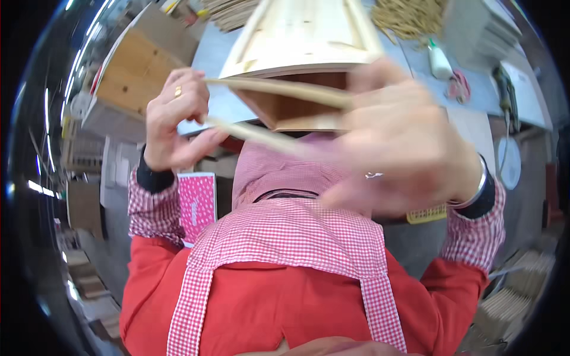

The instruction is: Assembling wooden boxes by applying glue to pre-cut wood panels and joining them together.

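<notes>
Tan elastic band (279,88) stretches at three o'clock from the left hand (178,118), nine from the blurred right hand (407,139), both clamped on it.

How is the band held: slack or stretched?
Stretched: the band's two strands run nearly straight from left hand to blurred right hand.

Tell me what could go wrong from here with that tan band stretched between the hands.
The tan rubber band, as it appears to be, spans the left hand and right hand; it might slip and snap against the fingers. The right hand is blurred, so its grip is hard to judge.

It could also catch on the gold-coloured ring on the left hand.

If moved closer, it might snag on an edge of the wooden box.
</notes>
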`<control>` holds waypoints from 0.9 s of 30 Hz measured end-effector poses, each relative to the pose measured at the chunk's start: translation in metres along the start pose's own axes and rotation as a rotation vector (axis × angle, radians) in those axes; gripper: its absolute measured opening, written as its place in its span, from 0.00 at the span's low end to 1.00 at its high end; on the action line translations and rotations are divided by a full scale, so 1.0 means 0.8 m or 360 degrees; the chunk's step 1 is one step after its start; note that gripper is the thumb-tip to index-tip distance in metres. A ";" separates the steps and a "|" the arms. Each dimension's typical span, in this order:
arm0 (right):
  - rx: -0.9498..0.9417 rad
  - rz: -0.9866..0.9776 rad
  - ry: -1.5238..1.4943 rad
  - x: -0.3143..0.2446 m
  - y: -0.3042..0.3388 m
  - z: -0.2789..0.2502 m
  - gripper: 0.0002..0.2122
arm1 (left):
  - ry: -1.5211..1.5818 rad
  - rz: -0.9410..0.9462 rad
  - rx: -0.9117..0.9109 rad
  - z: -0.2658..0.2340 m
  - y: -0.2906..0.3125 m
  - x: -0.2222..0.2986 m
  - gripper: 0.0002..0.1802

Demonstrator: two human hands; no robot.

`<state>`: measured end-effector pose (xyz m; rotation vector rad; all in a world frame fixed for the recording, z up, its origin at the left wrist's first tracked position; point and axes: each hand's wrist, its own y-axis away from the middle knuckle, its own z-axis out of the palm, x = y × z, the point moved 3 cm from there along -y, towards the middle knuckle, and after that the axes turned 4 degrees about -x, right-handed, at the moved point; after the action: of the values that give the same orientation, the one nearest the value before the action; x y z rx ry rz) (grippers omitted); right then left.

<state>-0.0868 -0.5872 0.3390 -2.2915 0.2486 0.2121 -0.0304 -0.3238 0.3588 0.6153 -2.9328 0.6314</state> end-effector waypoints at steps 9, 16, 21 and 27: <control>0.0199 0.1188 0.0764 0.084 0.201 -0.063 0.08 | -0.0550 -0.0281 0.0003 0.040 0.107 -0.121 0.11; -0.0404 0.0959 0.0970 0.110 0.216 0.035 0.07 | -0.0568 -0.0370 -0.0228 0.204 0.156 -0.120 0.16; -0.0629 0.0958 0.1097 0.119 0.232 0.074 0.07 | -0.0681 -0.0399 -0.0375 0.253 0.187 -0.121 0.24; -0.0937 0.1655 0.1217 0.156 0.275 0.052 0.09 | -0.0701 -0.0363 -0.0146 0.250 0.149 -0.146 0.30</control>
<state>-0.0231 -0.7144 0.1259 -2.4706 1.9850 -0.1142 0.0304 -0.2630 0.1127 1.1919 -3.1819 0.3721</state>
